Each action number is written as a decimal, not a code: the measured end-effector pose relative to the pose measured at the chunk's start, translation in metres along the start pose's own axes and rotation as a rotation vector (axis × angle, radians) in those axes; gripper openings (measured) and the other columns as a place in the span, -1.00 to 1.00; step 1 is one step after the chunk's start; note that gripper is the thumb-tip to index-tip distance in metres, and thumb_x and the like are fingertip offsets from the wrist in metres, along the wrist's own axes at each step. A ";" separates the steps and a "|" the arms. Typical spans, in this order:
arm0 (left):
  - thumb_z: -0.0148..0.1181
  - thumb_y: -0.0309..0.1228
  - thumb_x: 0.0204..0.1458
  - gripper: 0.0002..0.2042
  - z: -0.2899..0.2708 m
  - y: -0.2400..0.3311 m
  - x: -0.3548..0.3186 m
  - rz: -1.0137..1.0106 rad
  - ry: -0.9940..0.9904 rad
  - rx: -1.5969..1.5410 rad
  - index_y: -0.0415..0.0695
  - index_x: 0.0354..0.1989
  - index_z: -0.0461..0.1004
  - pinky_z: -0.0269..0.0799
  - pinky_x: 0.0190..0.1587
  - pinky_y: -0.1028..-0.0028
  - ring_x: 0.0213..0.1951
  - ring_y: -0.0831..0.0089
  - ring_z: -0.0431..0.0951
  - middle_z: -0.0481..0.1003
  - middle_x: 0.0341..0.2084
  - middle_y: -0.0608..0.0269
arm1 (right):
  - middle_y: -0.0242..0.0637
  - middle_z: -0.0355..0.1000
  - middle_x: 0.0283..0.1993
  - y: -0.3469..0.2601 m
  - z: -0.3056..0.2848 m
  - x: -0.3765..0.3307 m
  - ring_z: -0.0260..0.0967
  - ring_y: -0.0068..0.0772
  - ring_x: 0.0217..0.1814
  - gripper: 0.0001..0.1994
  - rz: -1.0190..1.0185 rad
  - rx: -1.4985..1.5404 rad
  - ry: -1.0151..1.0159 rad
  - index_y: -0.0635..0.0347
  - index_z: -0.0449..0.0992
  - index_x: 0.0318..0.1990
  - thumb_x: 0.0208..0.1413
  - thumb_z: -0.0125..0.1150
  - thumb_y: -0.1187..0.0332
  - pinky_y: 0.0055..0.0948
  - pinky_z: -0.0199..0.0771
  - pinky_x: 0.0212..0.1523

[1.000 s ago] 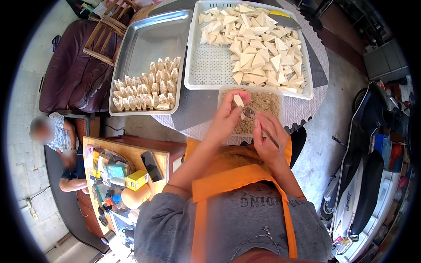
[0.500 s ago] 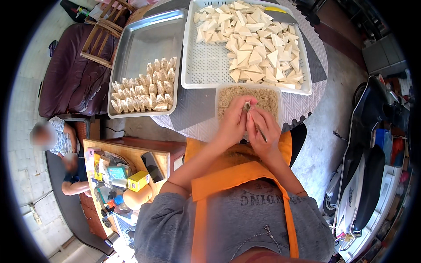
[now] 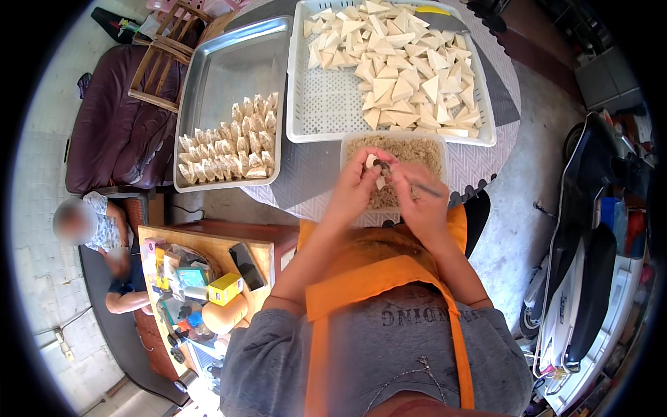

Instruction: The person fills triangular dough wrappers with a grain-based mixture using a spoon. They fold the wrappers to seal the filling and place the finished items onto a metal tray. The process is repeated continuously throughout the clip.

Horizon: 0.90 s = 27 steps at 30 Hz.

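I see the left hand (image 3: pixel 355 185) pinch a pale piece (image 3: pixel 371 162), partly hidden, over a tub (image 3: pixel 445 163) of brown crumbs (image 3: pixel 417 147); at the piece's four o'clock, the right hand (image 3: pixel 418 198) grips a slim tool (image 3: pixel 429 190), tip hard to discern.

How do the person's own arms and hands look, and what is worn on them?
The left hand and right hand are bare, without gloves. The forearms are uncovered too. The grey sleeves are loose and short, ending near the elbows. No watch or bracelet can be seen.
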<state>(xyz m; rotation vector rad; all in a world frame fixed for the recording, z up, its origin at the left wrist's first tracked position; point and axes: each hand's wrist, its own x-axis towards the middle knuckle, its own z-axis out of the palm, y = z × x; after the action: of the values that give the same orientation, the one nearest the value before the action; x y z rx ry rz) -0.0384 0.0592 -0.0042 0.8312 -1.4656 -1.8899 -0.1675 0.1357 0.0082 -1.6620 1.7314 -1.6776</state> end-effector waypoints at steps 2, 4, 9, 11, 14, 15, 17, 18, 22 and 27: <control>-0.28 -0.69 0.10 -0.70 -0.007 0.001 0.001 0.040 0.024 0.020 -0.23 -0.04 0.31 0.40 0.07 0.41 0.01 0.41 0.42 0.39 -0.02 0.12 | -0.13 0.46 -0.43 0.002 -0.009 0.005 0.46 -0.07 -0.41 -0.94 0.108 0.014 0.049 0.32 0.53 -0.36 0.03 0.13 0.58 -0.32 0.48 -0.35; -0.29 -0.70 0.07 -0.68 -0.013 0.000 0.002 0.106 0.079 -0.095 -0.23 -0.03 0.29 0.39 0.14 0.35 0.03 0.39 0.41 0.35 0.00 0.11 | -0.13 0.45 -0.49 0.000 -0.018 0.013 0.47 -0.09 -0.45 -0.92 0.233 -0.051 0.115 0.33 0.54 -0.41 0.05 0.13 0.53 -0.32 0.47 -0.37; -0.33 -0.73 0.02 -0.64 -0.008 0.006 0.001 0.059 0.037 -0.121 -0.23 -0.04 0.29 0.35 0.19 0.27 0.09 0.36 0.36 0.31 0.00 0.12 | -0.17 0.47 -0.52 0.041 0.002 0.011 0.49 -0.29 -0.49 -0.79 0.230 -0.371 -0.381 0.35 0.53 -0.41 0.10 0.12 0.35 -0.32 0.45 -0.40; -0.33 -0.73 0.00 -0.63 -0.009 0.006 0.003 0.066 0.048 -0.115 -0.22 -0.04 0.29 0.36 0.18 0.28 0.09 0.37 0.36 0.33 -0.02 0.13 | -0.19 0.47 -0.53 0.049 0.005 0.012 0.49 -0.34 -0.49 -0.77 0.383 -0.176 -0.393 0.36 0.53 -0.40 0.10 0.12 0.33 -0.34 0.46 -0.40; -0.32 -0.72 -0.01 -0.63 -0.017 0.004 0.002 0.085 0.099 -0.100 -0.21 -0.04 0.30 0.36 0.16 0.30 0.07 0.40 0.37 0.35 -0.04 0.13 | -0.19 0.49 -0.52 0.049 -0.009 0.017 0.49 -0.39 -0.48 -0.79 0.698 0.200 -0.293 0.39 0.53 -0.37 0.11 0.13 0.36 -0.42 0.49 -0.41; -0.31 -0.71 -0.01 -0.63 -0.018 0.003 0.003 0.088 0.118 -0.117 -0.21 -0.04 0.30 0.37 0.15 0.31 0.05 0.41 0.37 0.35 -0.04 0.14 | -0.19 0.49 -0.51 0.048 -0.016 0.018 0.50 -0.41 -0.47 -0.79 0.715 0.294 -0.244 0.39 0.53 -0.36 0.12 0.12 0.37 -0.46 0.51 -0.41; -0.31 -0.70 -0.02 -0.63 -0.016 0.002 0.003 0.069 0.117 -0.104 -0.21 -0.04 0.31 0.37 0.13 0.33 0.02 0.44 0.37 0.35 -0.05 0.16 | -0.20 0.50 -0.46 0.044 -0.027 0.019 0.49 -0.44 -0.45 -0.79 0.731 0.436 -0.165 0.40 0.53 -0.33 0.15 0.10 0.38 -0.50 0.54 -0.40; -0.31 -0.69 -0.02 -0.63 -0.012 0.001 0.003 0.049 0.097 -0.076 -0.21 -0.04 0.31 0.37 0.13 0.33 0.01 0.46 0.38 0.35 -0.05 0.18 | -0.21 0.51 -0.41 0.042 -0.032 0.020 0.49 -0.45 -0.44 -0.80 0.731 0.482 -0.137 0.40 0.52 -0.31 0.18 0.09 0.38 -0.50 0.55 -0.39; -0.32 -0.71 -0.04 -0.59 0.011 0.002 0.008 -0.045 -0.041 0.084 -0.21 -0.02 0.32 0.36 0.13 0.34 -0.01 0.48 0.36 0.34 -0.03 0.22 | -0.20 0.51 -0.35 0.030 -0.036 0.018 0.49 -0.45 -0.42 -0.82 0.699 0.528 -0.049 0.40 0.51 -0.28 0.19 0.10 0.41 -0.48 0.58 -0.37; -0.30 -0.71 -0.05 -0.55 0.020 -0.002 0.009 -0.105 -0.047 -0.277 -0.17 0.04 0.32 0.34 0.15 0.33 0.03 0.46 0.34 0.30 0.03 0.22 | -0.16 0.52 -0.45 0.009 -0.024 0.015 0.51 -0.43 -0.46 -0.87 0.553 0.211 0.039 0.38 0.52 -0.30 0.12 0.14 0.46 -0.51 0.51 -0.43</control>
<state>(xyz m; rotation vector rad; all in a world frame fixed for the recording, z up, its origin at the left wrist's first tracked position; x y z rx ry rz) -0.0593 0.0648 -0.0038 0.7480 -1.1691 -2.1431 -0.1956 0.1344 0.0165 -0.9474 1.7449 -1.5564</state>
